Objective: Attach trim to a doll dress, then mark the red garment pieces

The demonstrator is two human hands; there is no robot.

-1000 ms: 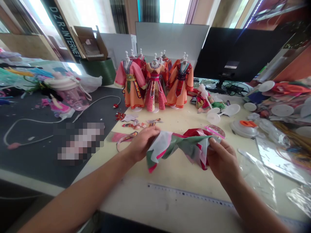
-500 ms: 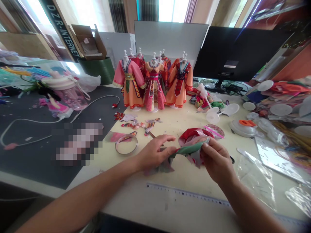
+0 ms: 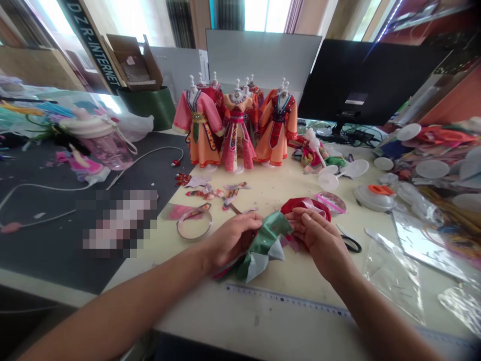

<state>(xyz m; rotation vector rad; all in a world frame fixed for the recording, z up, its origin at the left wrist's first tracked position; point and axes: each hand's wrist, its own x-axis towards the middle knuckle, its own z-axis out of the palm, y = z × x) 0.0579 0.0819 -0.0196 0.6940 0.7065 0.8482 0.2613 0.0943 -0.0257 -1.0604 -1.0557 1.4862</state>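
My left hand (image 3: 235, 236) pinches the green cloth (image 3: 265, 238) over the table (image 3: 210, 313); my right hand (image 3: 321, 240) meets its edge, gripping or not I can't tell. The cloth's loose, unfinished I judge; 3 front dressed forms (image 3: 238, 138) look done. Scissors (image 3: 352, 244) sit beside my right hand; there's room toward the ruler (image 3: 281, 299) and near edge.

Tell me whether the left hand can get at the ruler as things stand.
Probably yes: the ruler lies on the near part of the table, with nothing seen covering its left end. The left hand holds the green cloth, though, so it would likely have to let go first.
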